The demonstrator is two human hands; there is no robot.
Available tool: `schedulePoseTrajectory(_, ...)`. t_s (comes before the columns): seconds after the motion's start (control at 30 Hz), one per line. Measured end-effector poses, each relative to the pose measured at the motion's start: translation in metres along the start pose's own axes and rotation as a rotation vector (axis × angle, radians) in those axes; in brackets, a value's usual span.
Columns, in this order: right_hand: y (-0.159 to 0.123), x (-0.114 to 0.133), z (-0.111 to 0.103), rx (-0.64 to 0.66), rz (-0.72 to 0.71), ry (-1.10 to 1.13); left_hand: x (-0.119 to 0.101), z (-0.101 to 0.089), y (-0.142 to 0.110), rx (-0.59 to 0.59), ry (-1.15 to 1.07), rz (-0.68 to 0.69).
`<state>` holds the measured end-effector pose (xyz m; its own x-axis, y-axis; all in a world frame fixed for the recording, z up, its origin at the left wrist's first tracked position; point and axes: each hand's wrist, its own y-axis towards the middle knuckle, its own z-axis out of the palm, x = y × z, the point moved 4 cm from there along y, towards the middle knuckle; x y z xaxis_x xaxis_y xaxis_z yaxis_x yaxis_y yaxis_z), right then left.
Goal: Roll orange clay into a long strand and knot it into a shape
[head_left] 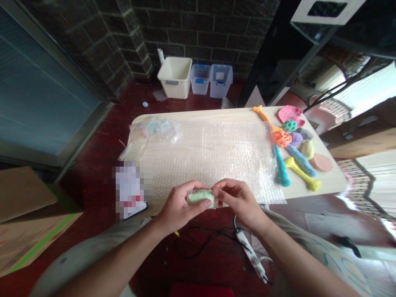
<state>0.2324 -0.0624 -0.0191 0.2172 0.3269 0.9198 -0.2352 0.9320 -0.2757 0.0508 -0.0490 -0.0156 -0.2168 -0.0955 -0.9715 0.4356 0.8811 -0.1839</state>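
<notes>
My left hand (pixel 179 204) and my right hand (pixel 238 200) meet over the near edge of a low wooden table (pixel 331 181). Both are closed on a small lump of pale green clay (pixel 200 197), the left cupping it from below and the right pinching its right end. A sheet of bubble wrap (pixel 210 152) covers the middle of the table just beyond my hands.
Several coloured clay pieces (pixel 293 148) lie along the table's right side. A crumpled plastic bag (pixel 154 130) lies at the far left corner. A phone (pixel 131 189) lies at the near left edge. Three storage bins (pixel 194 78) stand by the brick wall. A power strip (pixel 250 255) and cables lie on the floor between my knees.
</notes>
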Motion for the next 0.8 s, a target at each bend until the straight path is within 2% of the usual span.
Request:
schedulePoseTrajectory(0.27, -0.001, 0.002, -0.004, 0.031, -0.005, -0.231, -0.002, 0.001, -0.004, -0.007, 0.171, 0.036)
schedulePoseTrajectory(0.43, -0.003, 0.002, -0.002, 0.124, -0.027, -0.368, -0.007, 0.001, -0.002, -0.027, 0.229, 0.065)
schedulePoseTrajectory(0.6, -0.004, -0.001, 0.004, 0.173, 0.048, -0.141, -0.003, -0.002, 0.001, 0.049, 0.053, -0.021)
schedulePoseTrajectory(0.8, -0.003, -0.005, 0.007, 0.068, 0.106, 0.097, 0.0, -0.002, 0.002, 0.056, -0.138, -0.034)
